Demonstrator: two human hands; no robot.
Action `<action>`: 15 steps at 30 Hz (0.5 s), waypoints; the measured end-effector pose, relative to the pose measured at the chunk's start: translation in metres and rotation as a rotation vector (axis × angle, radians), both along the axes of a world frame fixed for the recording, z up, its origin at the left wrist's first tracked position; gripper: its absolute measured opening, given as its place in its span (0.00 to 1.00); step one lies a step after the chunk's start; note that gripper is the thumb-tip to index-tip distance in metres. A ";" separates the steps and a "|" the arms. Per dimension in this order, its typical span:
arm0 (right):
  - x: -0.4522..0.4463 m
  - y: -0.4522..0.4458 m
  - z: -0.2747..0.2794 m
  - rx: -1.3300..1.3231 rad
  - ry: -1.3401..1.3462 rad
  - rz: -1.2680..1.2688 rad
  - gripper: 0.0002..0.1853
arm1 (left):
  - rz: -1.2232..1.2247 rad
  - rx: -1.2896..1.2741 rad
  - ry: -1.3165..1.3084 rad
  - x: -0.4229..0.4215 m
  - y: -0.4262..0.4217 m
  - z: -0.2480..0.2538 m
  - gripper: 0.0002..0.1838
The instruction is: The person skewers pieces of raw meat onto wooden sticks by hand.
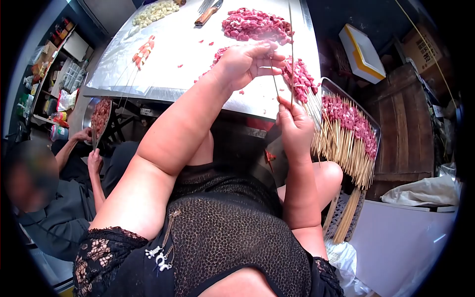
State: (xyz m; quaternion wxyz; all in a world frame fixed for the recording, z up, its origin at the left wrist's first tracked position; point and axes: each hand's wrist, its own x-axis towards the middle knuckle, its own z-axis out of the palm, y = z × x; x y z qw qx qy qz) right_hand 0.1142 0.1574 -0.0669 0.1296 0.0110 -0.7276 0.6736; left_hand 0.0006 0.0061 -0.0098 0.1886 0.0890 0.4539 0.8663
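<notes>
My right hand [295,121] is closed round the lower end of a thin skewer [275,81], which slants up to my left hand. A second long thin stick [292,44] rises upright from the same fingers. Over the table, my left hand [247,62] has thumb and forefinger pinched at the skewer's upper end, the other fingers loosely stretched. What the pinch holds is too small and bright to make out. Beyond it lies a heap of cut red meat [255,24]. Skewered meat [299,79] lies just past my right hand at the table's edge.
A metal tray [377,131] of loaded meat skewers [351,121] stands at right. On the white table [188,64] are a knife [208,14], pale pieces [156,12] and a few skewers [143,52]. At left, a seated person [59,198] holds skewers over a meat bowl [101,116].
</notes>
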 end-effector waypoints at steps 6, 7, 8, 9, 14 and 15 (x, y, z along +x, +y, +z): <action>-0.004 -0.003 -0.005 -0.409 -0.116 0.101 0.11 | -0.045 0.023 -0.036 0.004 0.001 0.007 0.15; -0.004 -0.004 -0.007 -0.362 -0.067 0.079 0.11 | -0.044 0.022 -0.037 0.004 0.001 0.006 0.15; -0.003 -0.005 -0.006 -0.362 -0.068 0.080 0.11 | -0.065 0.031 -0.026 0.003 0.001 0.005 0.15; -0.002 -0.006 -0.005 -0.257 -0.045 0.048 0.12 | -0.084 0.042 -0.017 0.003 0.000 0.004 0.15; -0.002 -0.009 -0.003 -0.126 -0.007 0.002 0.12 | -0.128 0.058 -0.013 0.004 -0.001 0.002 0.15; -0.002 -0.010 -0.001 -0.244 -0.043 0.027 0.12 | -0.147 0.059 -0.011 0.004 -0.001 0.001 0.15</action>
